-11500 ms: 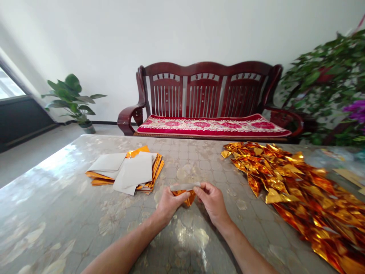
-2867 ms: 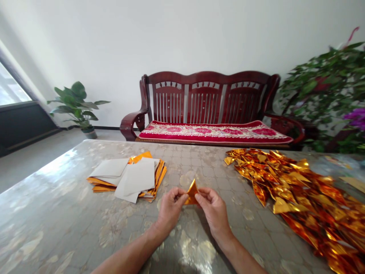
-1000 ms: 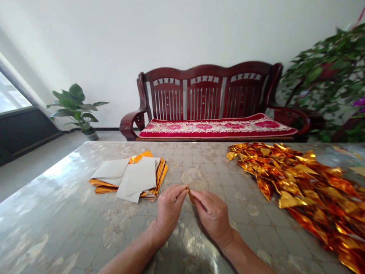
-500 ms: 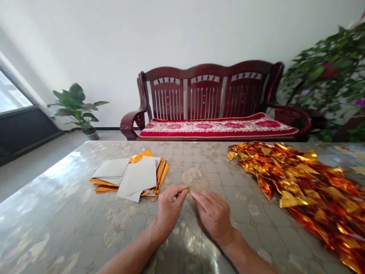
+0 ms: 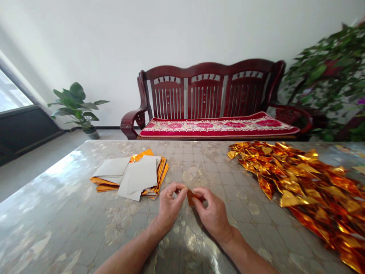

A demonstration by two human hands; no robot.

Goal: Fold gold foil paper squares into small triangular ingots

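Between my two hands is a small folded piece of orange-gold foil paper [image 5: 191,198], above the table's middle. My left hand [image 5: 169,203] pinches its left edge between thumb and forefinger. My right hand [image 5: 212,213] grips the other side, fingers behind and thumb in front. Left of my hands lie stacked foil paper sheets [image 5: 138,176], mostly pale backs up, with orange edges showing. A large heap of folded gold foil pieces [image 5: 302,186] covers the table's right side.
The table [image 5: 71,217] has a glossy, patterned cover. Beyond its far edge stands a dark red wooden bench [image 5: 203,95] with a red floral seat cover [image 5: 219,125]. Potted plants stand at the left [image 5: 75,104] and right [image 5: 327,76]. Clear plastic [image 5: 340,154] lies behind the heap.
My right hand has turned and its thumb has shifted, so more of the folded foil paper shows between my hands. My left hand keeps nearly the same place. The piles look unchanged.
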